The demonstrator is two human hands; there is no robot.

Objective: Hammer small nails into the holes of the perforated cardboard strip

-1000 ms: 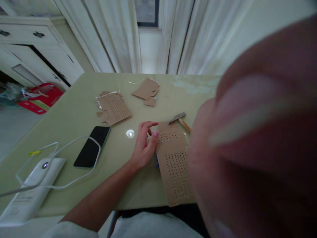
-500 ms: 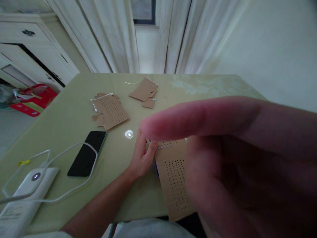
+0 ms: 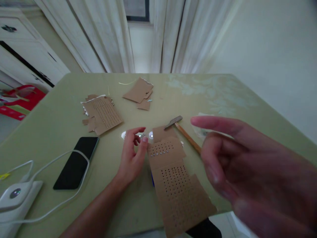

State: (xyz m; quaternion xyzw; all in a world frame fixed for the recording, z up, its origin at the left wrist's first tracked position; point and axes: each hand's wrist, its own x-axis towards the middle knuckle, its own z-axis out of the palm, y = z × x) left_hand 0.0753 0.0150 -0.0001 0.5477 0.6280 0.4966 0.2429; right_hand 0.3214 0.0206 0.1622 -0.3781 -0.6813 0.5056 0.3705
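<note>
"What has just changed in the head view?"

"My right hand point(image 3: 247, 165) is farther right; half a second ago it hid the hammer point(image 3: 187, 136). Now most of the hammer shows, along with more of the punched card point(image 3: 170, 158), so the rows of holes are open to my eye."

"Where does the card lie?"

"In front of me, its low end past the near edge of the tabletop point(image 3: 138, 211). The hammer's head rests by its top end."

"And your fingers?"

"On the right, the forefinger points out, the others curl loosely, and I see nothing in them. My left hand point(image 3: 132, 162) is half curled beside the card; a thin thing shows by its fingers, but I cannot tell whether they grip it."

"Any containers?"

"A clear packet point(image 3: 199, 132) behind my right forefinger, contents too unclear to tell. Far left, a red bag point(image 3: 29, 97) with something pale in it."
</note>
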